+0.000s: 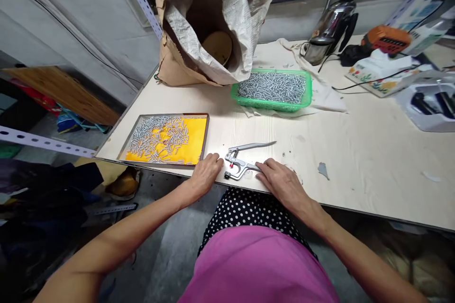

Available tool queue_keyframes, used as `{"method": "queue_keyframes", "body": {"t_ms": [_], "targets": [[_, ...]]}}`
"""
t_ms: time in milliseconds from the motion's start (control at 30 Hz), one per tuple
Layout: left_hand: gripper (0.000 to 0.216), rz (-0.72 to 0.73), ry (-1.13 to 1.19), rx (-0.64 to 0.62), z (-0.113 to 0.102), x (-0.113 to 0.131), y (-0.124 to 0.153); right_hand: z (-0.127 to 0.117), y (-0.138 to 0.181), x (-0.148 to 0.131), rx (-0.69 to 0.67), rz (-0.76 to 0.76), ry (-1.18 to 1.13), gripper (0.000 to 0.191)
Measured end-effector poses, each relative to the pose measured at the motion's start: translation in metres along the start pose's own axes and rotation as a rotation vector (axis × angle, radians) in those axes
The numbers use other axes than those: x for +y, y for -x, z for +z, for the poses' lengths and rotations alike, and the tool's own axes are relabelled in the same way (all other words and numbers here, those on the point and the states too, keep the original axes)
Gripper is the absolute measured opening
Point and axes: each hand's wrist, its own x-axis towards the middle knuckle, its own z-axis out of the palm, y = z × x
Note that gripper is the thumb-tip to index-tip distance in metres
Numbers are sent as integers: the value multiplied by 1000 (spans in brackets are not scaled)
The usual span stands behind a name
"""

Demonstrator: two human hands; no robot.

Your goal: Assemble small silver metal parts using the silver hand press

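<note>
A pair of metal snap-fastener pliers (243, 166) lies on the table near its front edge, handles spread and pointing right, with a small spring and a red part at the jaws. My right hand (282, 181) is closed at the end of the lower handle, fingertips and thumb against it. On the pliers' left, my left hand (206, 173) rests at the table edge by the tray's near right corner. Its fingers are curled together, and whatever they may hold is hidden. Many small silvery metal pins (156, 137) lie over the yellow bottom of the shallow tray (206, 132).
A green plastic basket (272, 105) full of similar pins stands behind on a cloth. Beside it is a large open paper sack (209, 68). A metal kettle (332, 19), a cup (317, 50), an orange tool (387, 38) and a white container (428, 116) stand right.
</note>
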Motion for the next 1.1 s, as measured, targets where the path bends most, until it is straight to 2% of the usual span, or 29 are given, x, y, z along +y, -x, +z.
{"method": "queue_keyframes", "body": {"t_ms": [367, 600, 700, 767, 867, 933, 1000, 1100], "targets": [[19, 206, -63, -52, -6, 1, -4, 10, 4, 8, 101, -16, 87, 18], [26, 93, 56, 1, 0, -14, -1, 8, 1, 7, 53, 20, 101, 22], [22, 37, 281, 67, 5, -18, -1, 6, -1, 7, 33, 28, 67, 17], [17, -90, 575, 93, 6, -16, -4, 6, -3, 8, 31, 23, 52, 16], [15, -363, 1086, 35, 5, -7, -10, 7, -6, 9, 25, 11, 61, 16], [14, -452, 1307, -15, 4, -2, -13, 7, -8, 9, 20, 6, 66, 17], [16, -456, 1401, -40, 3, 2, -15, 8, -9, 9, 19, 5, 69, 18], [23, -440, 1413, -63, 3, 3, -16, 8, -10, 9, 20, 10, 76, 17]]}}
